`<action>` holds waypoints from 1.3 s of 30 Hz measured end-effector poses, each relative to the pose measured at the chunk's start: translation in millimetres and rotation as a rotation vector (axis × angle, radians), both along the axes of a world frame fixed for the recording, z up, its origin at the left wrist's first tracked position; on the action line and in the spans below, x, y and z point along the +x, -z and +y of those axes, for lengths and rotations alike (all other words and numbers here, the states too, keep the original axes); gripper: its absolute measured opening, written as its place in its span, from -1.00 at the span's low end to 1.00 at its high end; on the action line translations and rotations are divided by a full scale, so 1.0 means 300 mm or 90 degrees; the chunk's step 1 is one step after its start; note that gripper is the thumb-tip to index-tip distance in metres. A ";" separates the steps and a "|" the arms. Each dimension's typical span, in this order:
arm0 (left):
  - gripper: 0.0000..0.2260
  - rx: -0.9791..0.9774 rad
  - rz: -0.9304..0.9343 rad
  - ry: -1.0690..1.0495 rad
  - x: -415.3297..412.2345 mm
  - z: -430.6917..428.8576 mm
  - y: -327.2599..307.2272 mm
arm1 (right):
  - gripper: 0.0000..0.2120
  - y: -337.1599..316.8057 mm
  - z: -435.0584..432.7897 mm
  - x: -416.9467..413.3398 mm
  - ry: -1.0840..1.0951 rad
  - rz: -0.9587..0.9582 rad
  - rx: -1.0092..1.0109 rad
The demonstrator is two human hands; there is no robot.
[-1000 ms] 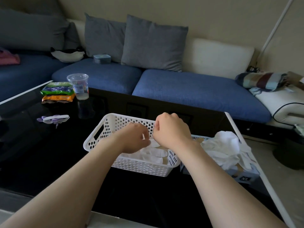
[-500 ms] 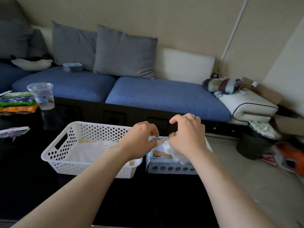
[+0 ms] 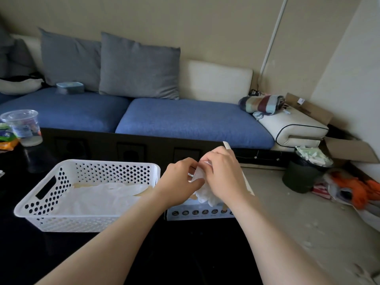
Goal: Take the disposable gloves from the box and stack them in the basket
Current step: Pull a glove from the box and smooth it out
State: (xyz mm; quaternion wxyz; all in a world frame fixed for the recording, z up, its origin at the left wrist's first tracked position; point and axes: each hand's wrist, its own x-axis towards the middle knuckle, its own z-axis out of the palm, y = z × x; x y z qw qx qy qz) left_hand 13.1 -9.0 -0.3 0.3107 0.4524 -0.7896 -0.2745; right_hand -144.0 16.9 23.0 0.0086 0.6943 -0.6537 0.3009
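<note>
A white perforated basket [image 3: 51, 206] stands on the black table, with flat white gloves [image 3: 96, 199] lying in it. To its right sits the glove box [image 3: 197, 212], mostly hidden behind my hands. Crumpled white gloves [image 3: 205, 195] bulge out of the box top. My left hand [image 3: 178, 181] and my right hand [image 3: 223, 174] are both over the box, fingers curled, pinching the top of that white glove bunch between them.
A clear plastic cup [image 3: 23, 126] and snack packets [image 3: 6, 136] stand at the table's far left. The blue sofa [image 3: 185, 120] runs behind the table. On the floor to the right are a dark bin [image 3: 302, 175] and an orange cloth [image 3: 357, 192].
My hands have left the basket and moved right to the glove box, where they now pinch the gloves. The view has swung right with them.
</note>
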 end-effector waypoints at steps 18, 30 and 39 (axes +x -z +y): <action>-0.63 0.114 -0.118 0.038 0.010 -0.006 -0.006 | -0.86 -0.063 -0.004 0.075 -0.053 -0.379 -0.301; -0.42 0.321 0.398 -0.007 0.115 0.003 -0.135 | -0.84 -0.071 0.024 0.116 -0.122 -0.387 -0.190; -0.79 0.195 0.454 -0.088 0.154 0.028 -0.143 | -0.71 -0.073 0.028 0.218 -0.102 -0.567 0.067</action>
